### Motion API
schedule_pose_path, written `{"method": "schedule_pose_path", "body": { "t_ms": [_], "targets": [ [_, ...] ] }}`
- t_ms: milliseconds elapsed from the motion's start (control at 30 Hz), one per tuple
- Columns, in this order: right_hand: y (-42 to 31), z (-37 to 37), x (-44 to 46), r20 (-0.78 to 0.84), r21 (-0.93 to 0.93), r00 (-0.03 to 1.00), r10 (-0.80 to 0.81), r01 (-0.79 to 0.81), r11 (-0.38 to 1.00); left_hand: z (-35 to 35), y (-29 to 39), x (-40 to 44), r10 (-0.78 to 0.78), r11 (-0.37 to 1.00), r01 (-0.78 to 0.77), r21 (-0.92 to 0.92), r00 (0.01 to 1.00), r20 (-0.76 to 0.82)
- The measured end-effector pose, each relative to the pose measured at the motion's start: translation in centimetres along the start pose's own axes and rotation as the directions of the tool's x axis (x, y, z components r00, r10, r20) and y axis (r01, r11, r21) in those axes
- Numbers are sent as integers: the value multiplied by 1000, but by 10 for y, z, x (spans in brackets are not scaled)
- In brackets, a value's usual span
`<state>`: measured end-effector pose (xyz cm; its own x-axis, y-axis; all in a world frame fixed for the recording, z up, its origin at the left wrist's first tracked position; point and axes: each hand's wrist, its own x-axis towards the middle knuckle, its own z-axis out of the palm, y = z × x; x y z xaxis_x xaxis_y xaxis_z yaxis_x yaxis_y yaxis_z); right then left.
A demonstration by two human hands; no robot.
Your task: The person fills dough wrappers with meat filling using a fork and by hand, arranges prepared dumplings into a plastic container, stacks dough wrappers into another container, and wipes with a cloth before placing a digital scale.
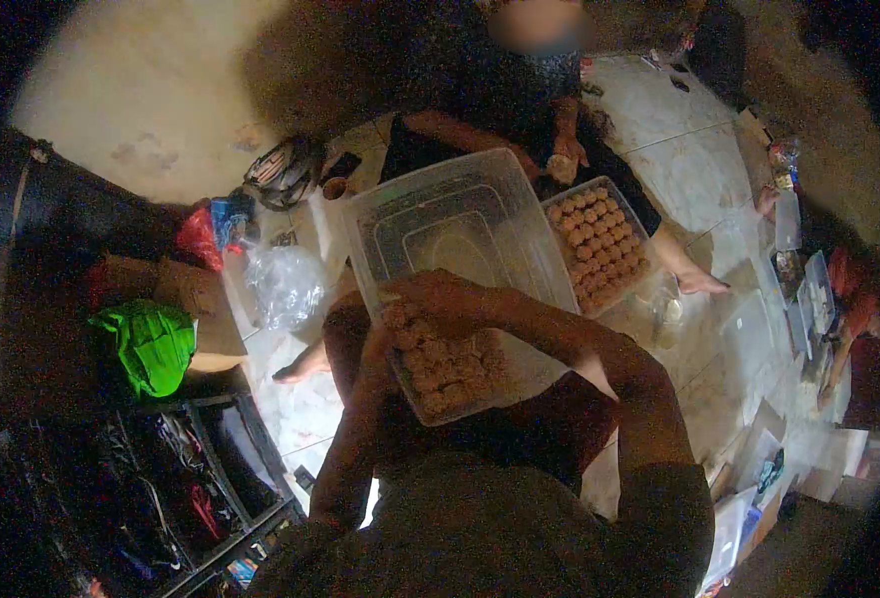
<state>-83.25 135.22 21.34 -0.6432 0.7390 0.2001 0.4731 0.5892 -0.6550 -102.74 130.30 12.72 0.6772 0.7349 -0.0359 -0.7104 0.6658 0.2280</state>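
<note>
A large clear plastic box [535, 239] rests tilted in front of me, with small brown lumpy pieces [450, 374] packed in its near part. My right hand [440, 302] reaches across the box over the pieces, its fingers bent together; what they hold, if anything, is hidden. My left hand [385, 324] is at the box's left side, beside the pieces and close to the other hand, its fingers mostly dark and hidden. Farther off, a second clear box [642, 221] holds rows of round brown pieces.
A co-worker sits opposite, one hand [566, 157] holding a small pale round thing by the second box. At the left are a clear plastic bag [286, 284], a green bag [149, 344] and a cardboard box [216, 314]. Another person's arm [841, 359] shows at the right.
</note>
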Motion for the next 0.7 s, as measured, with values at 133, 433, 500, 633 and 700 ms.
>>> {"method": "schedule_pose_path", "body": {
  "t_ms": [133,433,500,633,700],
  "targets": [
    [-15,-18,-16,322,-155,934,154,-109,982,-46,-4,-8,99,970,-23,243,948,-303],
    [14,36,-37,38,-94,998,-56,59,994,-9,23,-18,410,740,-68,669,833,-370],
    [1,23,-40,193,-161,980,39,-7,987,-5,28,-22,406,686,-20,727,840,-360],
    [-30,-2,-21,514,42,794,325,-402,915,-4,31,-33,308,564,167,809,866,-393],
    [-21,13,-27,425,-11,891,158,-170,985,-6,32,-39,264,495,252,832,869,-420]
  ]
}}
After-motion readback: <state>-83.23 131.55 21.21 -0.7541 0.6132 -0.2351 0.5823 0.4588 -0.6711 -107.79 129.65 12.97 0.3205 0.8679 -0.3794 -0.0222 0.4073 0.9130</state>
